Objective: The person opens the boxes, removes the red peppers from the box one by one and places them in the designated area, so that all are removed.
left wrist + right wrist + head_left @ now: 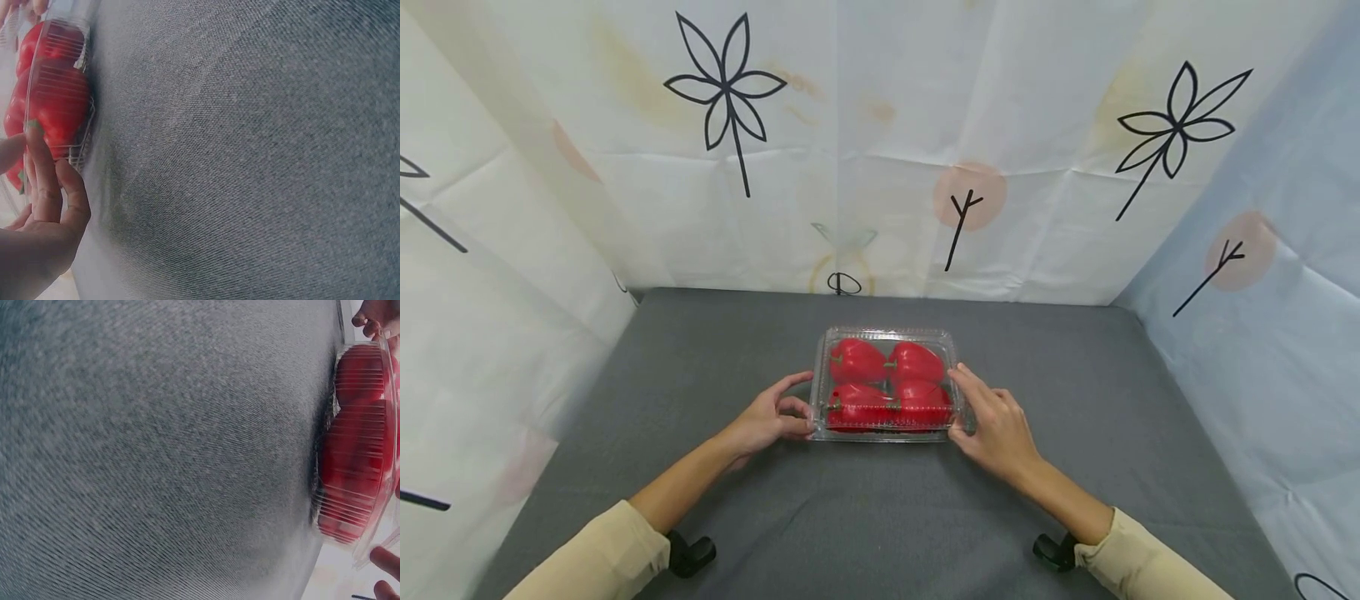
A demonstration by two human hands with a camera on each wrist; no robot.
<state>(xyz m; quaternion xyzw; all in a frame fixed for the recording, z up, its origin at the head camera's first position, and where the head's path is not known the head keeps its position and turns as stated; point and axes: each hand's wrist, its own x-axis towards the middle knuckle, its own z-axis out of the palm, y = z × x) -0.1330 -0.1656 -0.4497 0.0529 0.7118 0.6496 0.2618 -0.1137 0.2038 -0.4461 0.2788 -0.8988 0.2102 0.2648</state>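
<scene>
A clear plastic clamshell box [883, 437] sits on the grey cloth, with several red bell peppers [857, 362] inside under its clear lid. My left hand [775, 417] holds the box's left edge; in the left wrist view, the thumb and forefinger of this hand [47, 212] pinch the rim. At the opposite side, my right hand [1000, 429] grips the right edge, thumb near the front corner and fingers further back. Only some fingertips [387, 561] of the right hand appear in the right wrist view, beside the rim.
Grey cloth [865, 517] covers the table around the box. White printed fabric [880, 167] hangs behind and along the left, and a bluish sheet [1285, 333] hangs on the right. Dark straps [691, 554] show at both wrists by the beige sleeves.
</scene>
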